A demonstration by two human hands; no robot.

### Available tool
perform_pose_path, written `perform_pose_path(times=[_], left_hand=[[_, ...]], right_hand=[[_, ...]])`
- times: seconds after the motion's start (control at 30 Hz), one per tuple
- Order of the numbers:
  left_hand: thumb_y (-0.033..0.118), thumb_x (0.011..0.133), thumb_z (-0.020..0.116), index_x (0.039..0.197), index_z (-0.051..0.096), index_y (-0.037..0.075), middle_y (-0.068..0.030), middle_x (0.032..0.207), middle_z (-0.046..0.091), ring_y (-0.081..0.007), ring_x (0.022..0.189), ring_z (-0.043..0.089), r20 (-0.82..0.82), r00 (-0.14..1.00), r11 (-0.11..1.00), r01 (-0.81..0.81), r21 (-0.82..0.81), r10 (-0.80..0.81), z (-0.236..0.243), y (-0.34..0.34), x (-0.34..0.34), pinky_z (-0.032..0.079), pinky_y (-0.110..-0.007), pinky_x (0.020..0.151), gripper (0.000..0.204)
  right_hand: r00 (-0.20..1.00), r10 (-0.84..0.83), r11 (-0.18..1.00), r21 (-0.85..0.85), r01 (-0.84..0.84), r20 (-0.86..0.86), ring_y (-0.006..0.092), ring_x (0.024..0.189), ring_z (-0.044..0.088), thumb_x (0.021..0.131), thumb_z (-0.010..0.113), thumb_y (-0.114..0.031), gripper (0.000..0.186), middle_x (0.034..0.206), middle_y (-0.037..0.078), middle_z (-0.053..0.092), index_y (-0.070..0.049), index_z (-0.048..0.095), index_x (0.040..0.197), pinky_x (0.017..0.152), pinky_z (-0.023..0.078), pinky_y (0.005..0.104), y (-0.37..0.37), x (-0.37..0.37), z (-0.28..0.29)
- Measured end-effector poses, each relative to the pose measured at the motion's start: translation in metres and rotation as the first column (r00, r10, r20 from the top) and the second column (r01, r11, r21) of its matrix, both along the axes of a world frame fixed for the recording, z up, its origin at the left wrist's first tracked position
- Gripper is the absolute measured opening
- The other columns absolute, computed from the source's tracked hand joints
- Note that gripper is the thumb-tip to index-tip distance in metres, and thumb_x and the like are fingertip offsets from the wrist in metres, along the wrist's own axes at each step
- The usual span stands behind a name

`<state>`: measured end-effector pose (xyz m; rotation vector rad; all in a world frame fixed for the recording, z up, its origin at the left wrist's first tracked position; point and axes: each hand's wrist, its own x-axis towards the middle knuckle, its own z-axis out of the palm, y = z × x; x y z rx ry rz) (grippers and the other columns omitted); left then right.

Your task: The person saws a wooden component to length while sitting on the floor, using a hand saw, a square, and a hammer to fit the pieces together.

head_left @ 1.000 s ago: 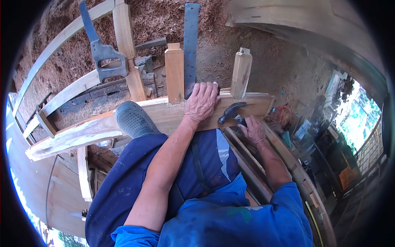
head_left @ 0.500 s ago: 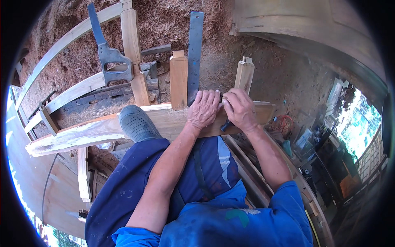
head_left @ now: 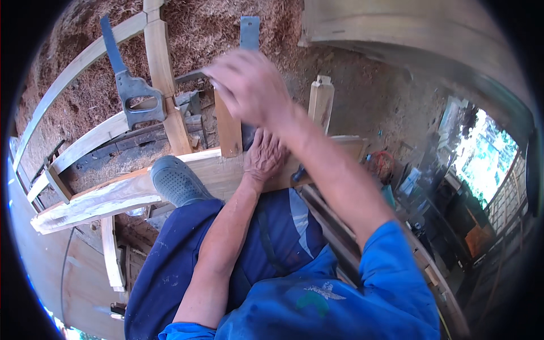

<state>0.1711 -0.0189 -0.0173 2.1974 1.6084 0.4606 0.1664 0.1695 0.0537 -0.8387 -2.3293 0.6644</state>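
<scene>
Pale wood bends in a long curved strip [head_left: 73,67] at the far left, above wood shavings [head_left: 195,28]. Across the frame beside it lies a saw [head_left: 139,105], its grey handle toward me and its blue blade pointing up and away. Next comes my grey shoe [head_left: 177,180], dotted with holes, set over a long board [head_left: 224,174] that runs from the lower left, past my knees, to the right. Beyond my shoe, a squared post [head_left: 228,136] stands out from the board's far edge, partly covered by my hand.

My right hand [head_left: 249,88] is up over that post and a metal ruler [head_left: 249,34], well clear of the board. Its fingers are curled in together and blurred; I cannot tell whether they hold anything. The ruler's holed end shows beyond my knuckles, and its dark lower part shows again below them.

My left hand [head_left: 265,157] rests on the board, fingers side by side, their tips by the ruler's foot; I cannot tell if they grip it. Just right of that hand, a tool's dark end [head_left: 298,174] pokes out on the board, the rest hidden by my right forearm. Farther right stands a second post [head_left: 321,105].
</scene>
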Motion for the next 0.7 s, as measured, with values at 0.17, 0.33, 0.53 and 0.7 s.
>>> perform_pose_path(times=[0.17,0.33,0.53,0.7], left_hand=[[0.034,0.094,0.054,0.123,0.061,0.003,-0.0163,0.123,0.061,-0.0317,0.120,0.054,0.032,0.999,0.986,0.017,-0.168,-0.012,0.006,-0.006,0.004,0.036,-0.049,0.109,0.043],[0.035,0.095,0.055,0.117,0.063,0.003,-0.0171,0.123,0.062,-0.0340,0.126,0.052,0.137,0.991,0.983,0.026,-0.181,-0.001,-0.007,0.000,0.008,0.035,-0.050,0.111,0.040],[0.039,0.095,0.056,0.117,0.059,0.005,-0.0130,0.113,0.060,-0.0292,0.112,0.054,0.045,0.999,1.000,-0.028,-0.009,0.028,-0.001,0.003,0.012,0.040,-0.044,0.100,0.041],[0.041,0.093,0.058,0.114,0.059,0.005,-0.0121,0.110,0.059,-0.0279,0.106,0.054,-0.008,1.000,1.000,0.011,-0.029,-0.011,0.003,0.004,0.013,0.040,-0.044,0.098,0.041]], right_hand=[[0.560,0.520,0.853,-0.433,-0.292,0.645,0.0257,0.093,0.073,0.088,0.064,-0.030,0.024,0.099,0.010,0.077,-0.014,0.077,0.100,0.075,0.055,0.0446,0.063,-0.121,0.007],[0.249,0.550,0.829,-0.557,-0.051,0.797,0.0249,0.104,0.071,0.086,0.064,-0.024,0.031,0.112,0.005,0.075,-0.021,0.075,0.115,0.082,0.053,0.0534,0.016,-0.102,-0.070],[0.105,0.740,0.660,-0.686,-0.307,0.665,0.0297,0.108,0.069,0.082,0.063,-0.016,0.038,0.112,0.001,0.074,-0.025,0.074,0.117,0.083,0.052,0.0571,0.042,-0.143,-0.052],[-0.035,0.707,0.684,-0.696,-0.220,0.706,0.0275,0.111,0.067,0.087,0.067,-0.022,0.032,0.115,0.003,0.074,-0.024,0.074,0.117,0.087,0.051,0.0515,0.032,-0.090,-0.058]])
